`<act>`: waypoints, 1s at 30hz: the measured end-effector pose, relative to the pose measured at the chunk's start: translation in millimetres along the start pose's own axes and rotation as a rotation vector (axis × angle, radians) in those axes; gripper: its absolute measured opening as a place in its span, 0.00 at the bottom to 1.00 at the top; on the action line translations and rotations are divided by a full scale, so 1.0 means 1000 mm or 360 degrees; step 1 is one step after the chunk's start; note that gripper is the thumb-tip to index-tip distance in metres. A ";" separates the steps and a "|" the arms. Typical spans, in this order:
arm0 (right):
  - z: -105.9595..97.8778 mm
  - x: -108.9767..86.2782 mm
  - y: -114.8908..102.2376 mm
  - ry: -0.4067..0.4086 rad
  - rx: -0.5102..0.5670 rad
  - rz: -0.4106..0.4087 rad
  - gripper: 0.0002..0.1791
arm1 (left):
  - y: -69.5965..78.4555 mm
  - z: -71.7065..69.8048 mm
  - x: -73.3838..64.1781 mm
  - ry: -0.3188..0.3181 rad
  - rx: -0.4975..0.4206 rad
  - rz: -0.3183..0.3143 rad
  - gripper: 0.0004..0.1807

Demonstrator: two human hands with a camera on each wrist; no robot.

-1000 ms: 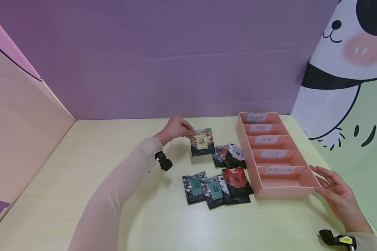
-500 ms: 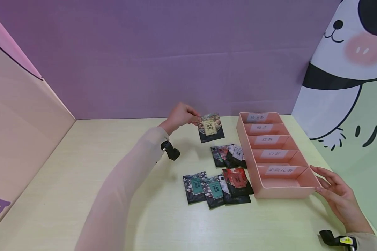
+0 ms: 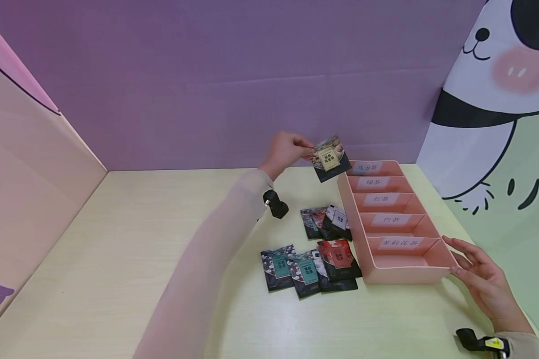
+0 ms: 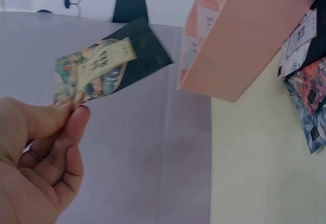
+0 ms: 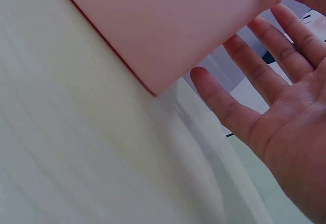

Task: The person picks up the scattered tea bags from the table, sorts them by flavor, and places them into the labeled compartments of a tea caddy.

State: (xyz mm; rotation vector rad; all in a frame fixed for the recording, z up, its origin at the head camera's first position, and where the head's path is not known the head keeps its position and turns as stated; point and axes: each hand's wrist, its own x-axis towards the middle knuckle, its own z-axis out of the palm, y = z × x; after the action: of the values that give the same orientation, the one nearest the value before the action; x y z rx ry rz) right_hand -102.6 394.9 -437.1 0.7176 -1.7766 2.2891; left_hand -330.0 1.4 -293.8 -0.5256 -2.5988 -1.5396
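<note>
Left hand [image 3: 288,152] has shifted right and farther from the wearer over the past second on my head feed, carrying a tilted packet [image 3: 331,160] with it; I log no clear shift elsewhere. By size: pale table [image 3: 161,224]; on its right half, pink box [image 3: 415,275], five labelled compartments in a row. Right hand [image 3: 482,281] touches the box near its front right corner, fingers extended, not wrapped round it. Left hand grasps the packet by one edge between thumb and fingers. I read that packet as raised above the table beside the box's far left corner; my left wrist feed shows a gap between them. Loose, left of the box: two teal-labelled packets [image 3: 278,269], a red packet [image 3: 340,257] overlapping a dark packet [image 3: 341,285], and, farther back, an overlapping cluster [image 3: 337,227] whose count I cannot confirm. Smallest: the held packet's pale yellow label [image 3: 329,158].
</note>
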 end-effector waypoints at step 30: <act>0.003 0.002 0.003 0.0006 -0.0014 -0.0003 0.31 | -0.002 0.090 0.008 0.0309 0.0237 0.0404 0.09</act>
State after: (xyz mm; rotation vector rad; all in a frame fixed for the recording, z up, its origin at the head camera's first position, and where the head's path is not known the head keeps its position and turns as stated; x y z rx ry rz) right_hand -105.1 390.9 -438.1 0.7126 -1.7823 2.2789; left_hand -328.4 80.1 -338.5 -0.6291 -2.3702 -1.2420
